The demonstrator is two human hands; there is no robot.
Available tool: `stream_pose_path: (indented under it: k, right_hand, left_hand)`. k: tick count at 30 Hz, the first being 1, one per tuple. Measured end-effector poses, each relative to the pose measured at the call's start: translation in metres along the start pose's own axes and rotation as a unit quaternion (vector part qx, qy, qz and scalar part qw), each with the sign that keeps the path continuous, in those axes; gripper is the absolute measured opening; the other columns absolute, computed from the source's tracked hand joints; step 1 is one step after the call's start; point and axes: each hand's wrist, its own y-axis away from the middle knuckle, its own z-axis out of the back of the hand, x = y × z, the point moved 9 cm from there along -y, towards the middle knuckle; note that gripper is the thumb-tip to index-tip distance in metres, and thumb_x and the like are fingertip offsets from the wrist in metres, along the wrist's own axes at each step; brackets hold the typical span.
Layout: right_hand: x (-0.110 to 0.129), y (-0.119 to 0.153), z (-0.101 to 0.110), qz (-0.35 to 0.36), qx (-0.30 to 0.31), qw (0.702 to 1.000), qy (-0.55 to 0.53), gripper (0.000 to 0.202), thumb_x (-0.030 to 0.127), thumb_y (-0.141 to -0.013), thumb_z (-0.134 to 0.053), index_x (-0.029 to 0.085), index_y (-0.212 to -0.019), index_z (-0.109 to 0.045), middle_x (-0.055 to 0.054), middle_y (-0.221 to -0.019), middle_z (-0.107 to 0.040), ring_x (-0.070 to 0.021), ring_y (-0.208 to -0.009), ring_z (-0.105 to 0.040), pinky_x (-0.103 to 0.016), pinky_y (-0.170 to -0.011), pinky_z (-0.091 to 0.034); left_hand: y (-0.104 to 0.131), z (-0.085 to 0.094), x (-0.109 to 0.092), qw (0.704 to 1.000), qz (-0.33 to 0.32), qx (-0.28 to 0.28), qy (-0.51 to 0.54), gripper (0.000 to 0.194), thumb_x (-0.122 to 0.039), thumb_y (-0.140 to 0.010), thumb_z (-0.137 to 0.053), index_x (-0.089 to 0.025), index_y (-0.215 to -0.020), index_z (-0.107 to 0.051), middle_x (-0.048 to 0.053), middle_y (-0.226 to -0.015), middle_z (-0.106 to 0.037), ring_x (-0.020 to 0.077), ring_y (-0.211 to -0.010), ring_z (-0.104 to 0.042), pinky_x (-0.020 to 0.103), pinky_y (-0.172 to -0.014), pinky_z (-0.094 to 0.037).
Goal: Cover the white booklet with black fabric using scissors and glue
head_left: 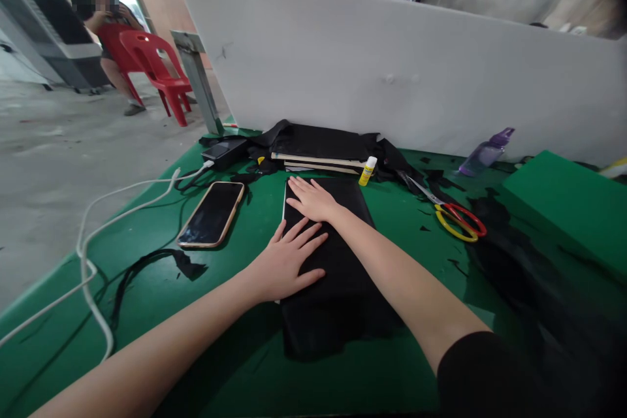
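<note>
Both palms rest flat on a black cloth-covered panel [337,281] that lies on the green tabletop. My left hand [289,258] is spread over the panel's left edge, fingers apart. Farther up, my right hand [313,199] lies across the panel's upper left part with its fingers stretched out. A sliver of white edge shows along the panel's left side. Just beyond the panel is a stack of black-covered boards [323,144] with pale edges. A yellow glue stick [367,171] with a white cap stands by the stack's right end.
Left of the panel are a phone [211,214], a white cable [83,255] and a black cloth strip [147,258]. To the right lie scissors [458,219], black scraps [514,274], a purple bottle [487,153] and a green board [573,202]. A white partition [343,59] closes the back; a seated person [105,19] is beyond.
</note>
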Motion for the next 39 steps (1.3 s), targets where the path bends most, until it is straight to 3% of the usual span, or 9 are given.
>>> stream_pose_path:
  k: [4, 16, 39]
  right_hand:
    - [0.001, 0.0004, -0.0011, -0.004, 0.005, 1.0, 0.0, 0.069, 0.054, -0.092, -0.018, 0.015, -0.148, -0.018, -0.002, -0.156, -0.011, -0.014, -0.144, -0.007, -0.037, -0.117, -0.005]
    - [0.0007, -0.0031, -0.0024, 0.011, 0.01, 1.0, 0.005, 0.071, 0.056, -0.092, -0.017, 0.013, -0.148, -0.017, -0.003, -0.156, -0.011, -0.017, -0.144, -0.009, -0.041, -0.117, -0.007]
    - [0.0014, -0.0061, -0.0006, -0.001, 0.008, 1.0, 0.014, 0.071, 0.055, -0.091, -0.018, 0.013, -0.149, -0.018, -0.003, -0.156, -0.013, -0.0186, -0.143, -0.011, -0.043, -0.116, -0.009]
  left_hand:
    - [0.0002, -0.0017, 0.0004, 1.0, 0.003, 0.013, 0.013, 0.064, -0.061, -0.091, -0.03, -0.031, -0.147, -0.021, 0.001, -0.155, -0.017, 0.0314, -0.143, -0.008, 0.066, -0.108, -0.01]
    - [0.0015, -0.0026, 0.0024, 0.999, 0.016, 0.041, 0.01, 0.065, -0.063, -0.09, -0.029, -0.032, -0.147, -0.018, -0.001, -0.156, -0.013, 0.0272, -0.143, -0.006, 0.064, -0.11, -0.011]
    - [0.0028, -0.0014, 0.0024, 0.999, 0.004, 0.034, -0.009, 0.068, -0.064, -0.09, -0.027, -0.029, -0.147, -0.019, 0.001, -0.156, -0.012, 0.0266, -0.143, -0.006, 0.062, -0.11, -0.013]
